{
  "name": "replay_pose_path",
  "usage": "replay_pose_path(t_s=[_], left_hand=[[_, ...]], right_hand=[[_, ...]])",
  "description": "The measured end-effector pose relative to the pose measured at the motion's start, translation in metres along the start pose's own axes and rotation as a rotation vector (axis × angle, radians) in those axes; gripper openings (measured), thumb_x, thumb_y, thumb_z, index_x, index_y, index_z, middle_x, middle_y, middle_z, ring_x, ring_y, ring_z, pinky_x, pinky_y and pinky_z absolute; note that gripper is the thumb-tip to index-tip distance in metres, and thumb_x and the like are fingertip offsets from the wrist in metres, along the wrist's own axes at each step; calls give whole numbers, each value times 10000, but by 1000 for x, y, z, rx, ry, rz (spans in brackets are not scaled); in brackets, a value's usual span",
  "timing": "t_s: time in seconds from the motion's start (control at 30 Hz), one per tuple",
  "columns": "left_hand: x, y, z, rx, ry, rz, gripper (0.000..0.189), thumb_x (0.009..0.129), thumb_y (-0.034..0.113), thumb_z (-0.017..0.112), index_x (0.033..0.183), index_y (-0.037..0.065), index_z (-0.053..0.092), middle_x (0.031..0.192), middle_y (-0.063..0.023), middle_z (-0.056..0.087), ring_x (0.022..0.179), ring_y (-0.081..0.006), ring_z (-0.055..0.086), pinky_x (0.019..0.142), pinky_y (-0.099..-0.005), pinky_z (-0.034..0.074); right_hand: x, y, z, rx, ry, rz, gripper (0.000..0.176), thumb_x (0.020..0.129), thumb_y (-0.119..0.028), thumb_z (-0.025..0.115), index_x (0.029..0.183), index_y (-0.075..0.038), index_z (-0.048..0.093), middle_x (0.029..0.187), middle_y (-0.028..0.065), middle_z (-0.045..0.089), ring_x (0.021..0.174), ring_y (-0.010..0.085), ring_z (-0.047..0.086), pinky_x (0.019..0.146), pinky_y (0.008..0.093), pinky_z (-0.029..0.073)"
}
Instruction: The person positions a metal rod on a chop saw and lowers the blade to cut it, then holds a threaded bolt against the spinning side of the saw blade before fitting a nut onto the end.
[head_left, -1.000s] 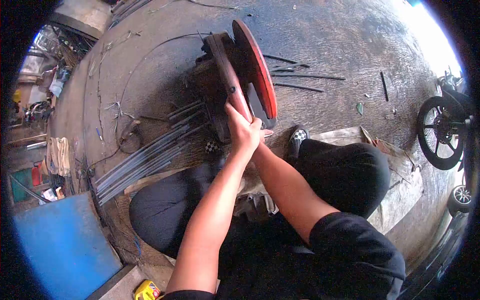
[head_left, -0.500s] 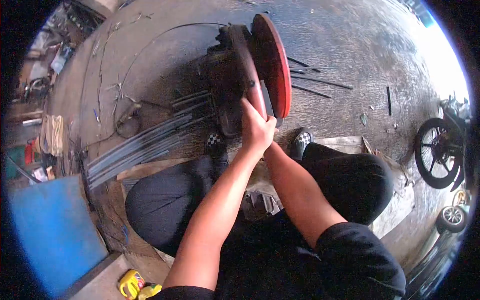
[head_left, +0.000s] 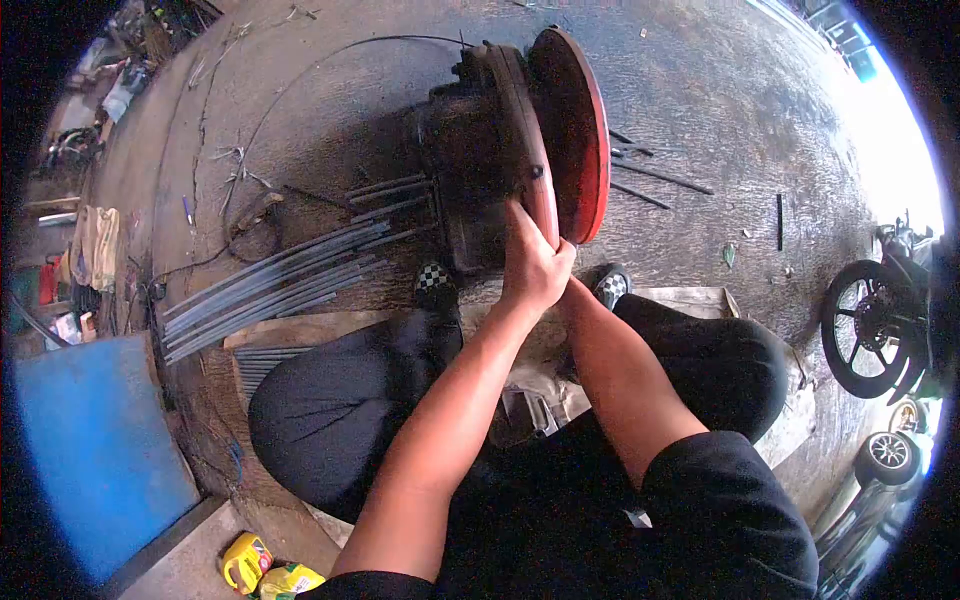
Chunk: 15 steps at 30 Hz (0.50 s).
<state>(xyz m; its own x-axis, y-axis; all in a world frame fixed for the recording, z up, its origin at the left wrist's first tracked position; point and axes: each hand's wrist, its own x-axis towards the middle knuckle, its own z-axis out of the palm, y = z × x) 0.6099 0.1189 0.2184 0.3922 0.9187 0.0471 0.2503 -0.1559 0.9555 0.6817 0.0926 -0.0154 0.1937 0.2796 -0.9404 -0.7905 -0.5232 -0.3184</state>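
My left hand (head_left: 532, 262) is closed tight around the worn reddish-brown handle (head_left: 531, 165) of the dark, grimy cut-off saw (head_left: 468, 175). The fingers wrap over the bar because it looks like the one lever on the swinging head, and the grip sits just beside the round red blade guard (head_left: 580, 130). My right hand (head_left: 573, 288) is tucked in under the left wrist, just below the handle. I cannot tell whether it clasps anything or lies loose, since the left hand covers nearly all of it. The saw stands on the stained concrete floor (head_left: 720, 90) straight ahead of my knees, just beyond my black-and-white checkered shoes (head_left: 433, 281) (I am squatting low, so both arms reach out over my lap). A bundle of long grey steel rods (head_left: 270, 285) lies on the floor to my left, its ends running in under the saw body, roughly square to the guard. A few short dark rod pieces (head_left: 660, 175) lie scattered on the far side. The blade itself is hidden inside the guard, and the spot where the rods meet the saw is lost in shadow. At the right edge a black motorcycle wheel (head_left: 865, 325) is partly cut off.
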Motion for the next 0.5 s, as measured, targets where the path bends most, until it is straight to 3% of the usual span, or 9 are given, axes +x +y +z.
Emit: replay_pose_path(t_s=[0.03, 0.1, 0.27, 0.4, 0.47, 0.5], left_hand=[[1, 7, -2, -5, 11, 5, 794, 692, 45, 594, 1318, -160, 151, 1050, -319, 482, 928, -383, 574, 868, -399, 452], [0, 21, -8, 97, 38, 46, 786, 668, 61, 617, 1305, -147, 205, 1112, -330, 465, 1082, -432, 476, 972, -412, 357], [3, 22, -7, 46, 107, 131, 732, 675, 53, 599, 1299, -83, 241, 1164, -303, 458, 1099, -404, 484, 972, -416, 358], [3, 15, -4, -1, 76, 53, 727, 684, 33, 583, 1312, -62, 229, 1142, -261, 478, 1079, -368, 501, 973, -424, 361], [3, 13, -3, 109, 139, 195, 696, 703, 15, 563, 1307, -56, 224, 1059, -240, 499, 932, -329, 573, 866, -416, 450], [2, 12, -2, 114, 128, 196, 696, 703, 15, 563, 1307, -56, 224, 1059, -240, 499, 932, -329, 573, 866, -416, 450]], right_hand=[[6, -9, 8, -17, -8, -6, 525, 914, -428, 337, 1100, 27, 519, 1033, 150, 589, 931, 204, 569, 802, 322, 464], [4, -10, -5, -50, -27, -18, 514, 910, -421, 344, 1092, 26, 522, 1025, 148, 589, 924, 203, 568, 796, 323, 464], [5, -10, -14, -131, -52, -47, 487, 901, -402, 362, 1073, 22, 527, 1005, 143, 588, 906, 202, 568, 781, 325, 464], [-4, 20, -2, -165, -71, -44, 465, 893, -387, 376, 1058, 19, 532, 989, 139, 588, 892, 200, 567, 768, 326, 463], [-1, 10, -9, -159, -84, -36, 454, 889, -379, 383, 1050, 17, 534, 981, 137, 588, 884, 200, 567, 762, 327, 463], [4, 2, -9, -155, -91, -30, 448, 887, -375, 386, 1046, 17, 535, 978, 136, 588, 881, 200, 567, 759, 328, 463]])
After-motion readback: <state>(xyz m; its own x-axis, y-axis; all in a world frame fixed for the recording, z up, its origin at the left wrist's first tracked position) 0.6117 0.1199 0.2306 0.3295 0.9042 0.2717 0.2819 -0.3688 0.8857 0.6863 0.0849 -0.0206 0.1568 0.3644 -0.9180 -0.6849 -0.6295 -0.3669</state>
